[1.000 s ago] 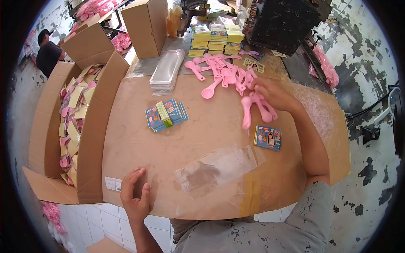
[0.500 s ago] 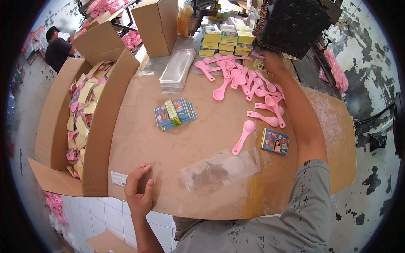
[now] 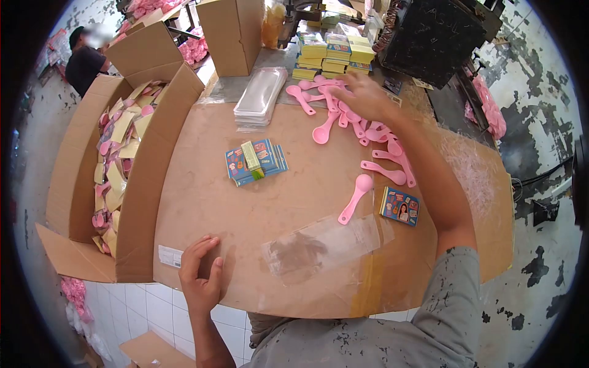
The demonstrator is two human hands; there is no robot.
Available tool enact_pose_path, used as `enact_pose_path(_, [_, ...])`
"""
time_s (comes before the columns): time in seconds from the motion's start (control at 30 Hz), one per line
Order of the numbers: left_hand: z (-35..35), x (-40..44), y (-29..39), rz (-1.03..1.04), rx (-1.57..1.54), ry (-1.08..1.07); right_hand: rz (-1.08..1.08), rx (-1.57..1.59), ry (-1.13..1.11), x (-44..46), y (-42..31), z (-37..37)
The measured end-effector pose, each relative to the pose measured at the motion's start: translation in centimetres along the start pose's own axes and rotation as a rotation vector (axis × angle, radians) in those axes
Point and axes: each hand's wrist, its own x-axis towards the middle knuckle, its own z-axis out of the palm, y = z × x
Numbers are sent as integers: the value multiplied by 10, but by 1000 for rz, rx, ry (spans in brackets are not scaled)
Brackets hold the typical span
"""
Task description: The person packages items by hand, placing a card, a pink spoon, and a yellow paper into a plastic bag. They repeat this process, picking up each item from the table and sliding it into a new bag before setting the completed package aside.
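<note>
A loose pile of pink measuring spoons point(image 3: 323, 133) lies at the far side of the cardboard-topped table. My right hand point(image 3: 366, 100) reaches over this pile, fingers stretched toward the left and thumb apart; it covers part of the spoons, and whether it touches them I cannot tell. By the near left edge rests my left hand point(image 3: 201, 273), empty, with its fingers loosely curved and apart. One spoon point(image 3: 356, 198) lies separate, beside a blue card pack point(image 3: 400, 207). More blue card packs point(image 3: 270, 161) are stacked mid-table. Clear plastic sleeves point(image 3: 322, 248) lie flat in front of me.
An open carton point(image 3: 142, 202) filled with packed spoons and cards stands at left. Clear sleeves point(image 3: 261, 98) are piled at the back, near stacked card packs point(image 3: 331, 54) and a black metal box point(image 3: 432, 40). A person point(image 3: 86, 67) is in the left background.
My right hand has swung left from beside the black box to above the spoon pile. My left hand stays in place.
</note>
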Motion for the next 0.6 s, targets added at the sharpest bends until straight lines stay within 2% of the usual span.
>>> enact_pose_path(0.1, [0,-2,0,-27,-56,23,199,-169,-71,39,-23,50])
enact_pose_path(0.2, [-1,-3,0,-45,-74,25,310,-348,-162,51,-48,63])
enact_pose_path(0.3, [-2,-3,0,-28,-71,15,310,-232,-204,49,-42,58])
enact_pose_path(0.4, [-4,-3,2,-21,-75,5,213,-136,-202,37,-15,54])
enact_pose_path(0.6, [-5,-6,8,14,-96,20,116,-273,-254,4,8,25])
